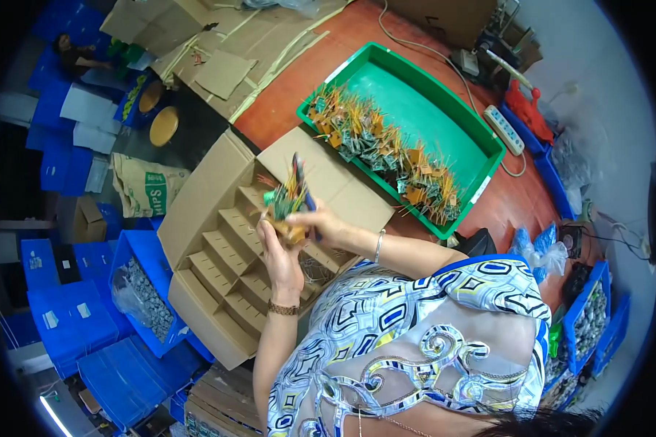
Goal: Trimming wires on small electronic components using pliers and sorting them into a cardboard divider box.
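Note:
My left hand (280, 255), with a brown bracelet at the wrist, is closed round the lower side of a bundle of small wired circuit boards (290, 207). Thin yellow, red and green wires stick up from the bundle. My right hand (326, 224) comes in from the right and is closed at the bundle's other side. In it is a slim tool (299, 175) with dark blue and red parts, like pliers; its exact kind is blurred. Both hands are above an open cardboard box (229, 262) with cardboard dividers.
Beyond the box, a green tray (430, 105) holds a long heap of similar wired boards (386, 146) on a red tabletop. A power strip (504, 130) and cable lie by the tray. Blue bins (149, 288) stand at the left. A person (76, 58) sits far off at upper left.

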The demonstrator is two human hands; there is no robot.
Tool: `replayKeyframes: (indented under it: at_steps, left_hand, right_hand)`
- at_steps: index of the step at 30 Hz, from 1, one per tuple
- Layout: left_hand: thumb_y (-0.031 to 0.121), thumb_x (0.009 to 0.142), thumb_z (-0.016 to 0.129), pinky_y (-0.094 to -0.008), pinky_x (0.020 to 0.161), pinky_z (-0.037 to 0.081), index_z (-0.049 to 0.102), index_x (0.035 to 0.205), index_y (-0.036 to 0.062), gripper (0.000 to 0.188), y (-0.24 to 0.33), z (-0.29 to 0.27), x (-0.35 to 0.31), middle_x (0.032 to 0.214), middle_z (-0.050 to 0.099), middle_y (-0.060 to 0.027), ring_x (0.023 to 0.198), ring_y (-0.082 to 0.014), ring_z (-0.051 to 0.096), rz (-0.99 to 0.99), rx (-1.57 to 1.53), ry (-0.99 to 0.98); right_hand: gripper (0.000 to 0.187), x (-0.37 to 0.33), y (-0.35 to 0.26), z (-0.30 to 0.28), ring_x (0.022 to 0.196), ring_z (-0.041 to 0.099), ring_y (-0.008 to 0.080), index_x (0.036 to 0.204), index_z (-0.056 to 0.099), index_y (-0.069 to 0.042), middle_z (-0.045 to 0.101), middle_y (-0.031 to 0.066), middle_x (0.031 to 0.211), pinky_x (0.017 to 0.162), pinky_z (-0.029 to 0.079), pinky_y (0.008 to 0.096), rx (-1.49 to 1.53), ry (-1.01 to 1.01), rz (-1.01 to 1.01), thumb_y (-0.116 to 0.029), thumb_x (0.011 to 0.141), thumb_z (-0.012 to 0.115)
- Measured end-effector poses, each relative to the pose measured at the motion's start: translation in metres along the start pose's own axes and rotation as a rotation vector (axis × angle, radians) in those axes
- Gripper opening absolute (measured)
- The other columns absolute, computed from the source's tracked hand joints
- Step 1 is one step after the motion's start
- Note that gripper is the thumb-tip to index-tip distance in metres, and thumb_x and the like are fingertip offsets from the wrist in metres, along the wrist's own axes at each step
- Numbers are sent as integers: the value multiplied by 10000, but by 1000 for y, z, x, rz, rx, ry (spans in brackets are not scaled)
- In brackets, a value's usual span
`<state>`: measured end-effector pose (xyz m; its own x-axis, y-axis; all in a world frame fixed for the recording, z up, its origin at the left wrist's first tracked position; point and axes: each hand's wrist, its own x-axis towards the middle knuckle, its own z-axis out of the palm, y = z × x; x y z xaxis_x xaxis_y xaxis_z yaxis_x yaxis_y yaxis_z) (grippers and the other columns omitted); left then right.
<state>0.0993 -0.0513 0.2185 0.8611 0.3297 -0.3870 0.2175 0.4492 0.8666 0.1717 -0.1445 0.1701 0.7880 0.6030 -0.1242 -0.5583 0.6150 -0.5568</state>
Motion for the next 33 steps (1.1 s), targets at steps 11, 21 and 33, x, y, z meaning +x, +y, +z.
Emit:
replayKeyframes:
  at_steps: [11, 21, 33]
  left_hand:
    - [300, 976, 456, -387, 828, 482, 415, 1320, 78, 412, -66, -113, -20, 1256, 502, -142, 1099, -251, 520, -148, -106, 210]
    - [261, 931, 543, -365, 793, 491, 519, 1191, 45, 339, -140, -197, -135, 1120, 580, -100, 970, -210, 573, -48, -361, 686]
    - [199, 915, 563, -274, 641, 507, 584, 1097, 36, 245, -152, -198, -141, 952, 643, -74, 834, -169, 636, 33, -339, 773]
  right_hand:
    - [217, 138, -202, -150, 708, 677, 217, 883, 610, 38, 676, 157, 855, 607, 554, 292, -433, 686, -258, -136, 793, 704]
    - [263, 234, -169, -295, 574, 611, 213, 766, 655, 45, 650, 130, 723, 499, 460, 344, -1166, 1075, -64, -186, 711, 766]
    - [107, 174, -130, -101, 598, 498, 125, 852, 544, -48, 558, 20, 721, 565, 428, 280, -1359, 268, -559, -61, 776, 618]
